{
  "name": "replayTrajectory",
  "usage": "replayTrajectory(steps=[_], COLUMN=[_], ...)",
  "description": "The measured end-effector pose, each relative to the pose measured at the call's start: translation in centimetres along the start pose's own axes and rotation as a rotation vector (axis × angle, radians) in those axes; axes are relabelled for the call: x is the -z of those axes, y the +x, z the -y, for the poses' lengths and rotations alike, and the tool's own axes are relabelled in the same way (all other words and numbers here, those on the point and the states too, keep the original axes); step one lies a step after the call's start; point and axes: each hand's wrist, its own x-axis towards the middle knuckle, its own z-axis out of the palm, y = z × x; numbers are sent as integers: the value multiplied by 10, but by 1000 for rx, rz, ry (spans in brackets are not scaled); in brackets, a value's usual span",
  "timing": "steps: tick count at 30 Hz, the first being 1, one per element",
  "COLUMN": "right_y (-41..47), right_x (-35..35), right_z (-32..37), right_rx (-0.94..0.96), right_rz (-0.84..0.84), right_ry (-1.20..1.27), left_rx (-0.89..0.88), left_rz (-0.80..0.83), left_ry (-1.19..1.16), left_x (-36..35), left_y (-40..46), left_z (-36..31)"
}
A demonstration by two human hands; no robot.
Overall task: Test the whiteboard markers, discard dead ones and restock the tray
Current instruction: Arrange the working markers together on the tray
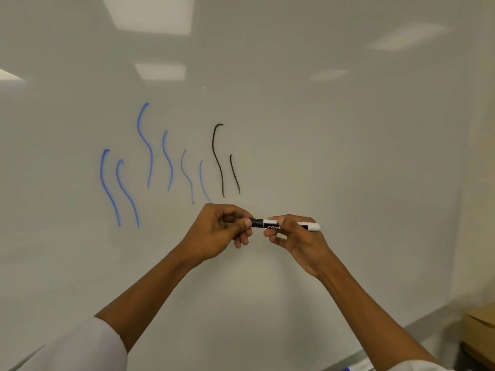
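Observation:
A black-and-white whiteboard marker (267, 224) lies level in front of the whiteboard (334, 156), held between both hands. My left hand (222, 228) is closed around its black cap end. My right hand (294, 236) grips the white barrel, whose tail sticks out to the right. On the board above are several blue wavy test strokes (146, 145) and two black strokes (218, 159).
The board's grey lower frame (417, 325) runs along the bottom right. A brown cardboard box (479, 325) sits at the far right edge. A blue-and-white object (356, 367) shows at the bottom edge, mostly hidden.

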Motion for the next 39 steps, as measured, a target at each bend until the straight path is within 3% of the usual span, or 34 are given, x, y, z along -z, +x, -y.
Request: replayTrajectory(steps=[6,11,19,26,31,39], right_y=[-11,-25,-84,-137,-161,-173], right_x=[27,62,151,222,265,316], right_z=[-5,-19,-85,-172,-221,-269], right_rx=[-59,-273,-621,-787,-824,-850], right_rz=[31,-65,-526,-764,-888,-776], right_ry=[-39,-101,-180,-380,-544,-892], left_rx=[82,225,585,1090,1307,1425], left_rz=[59,52,-110,-258,-268,-358], left_ry=[-30,-99,-255,-296,-247,-391], left_x=[-25,-67,-180,-296,-349,-389], left_y=[2,-4,-37,-70,-73,-75], left_z=[13,42,134,207,240,280])
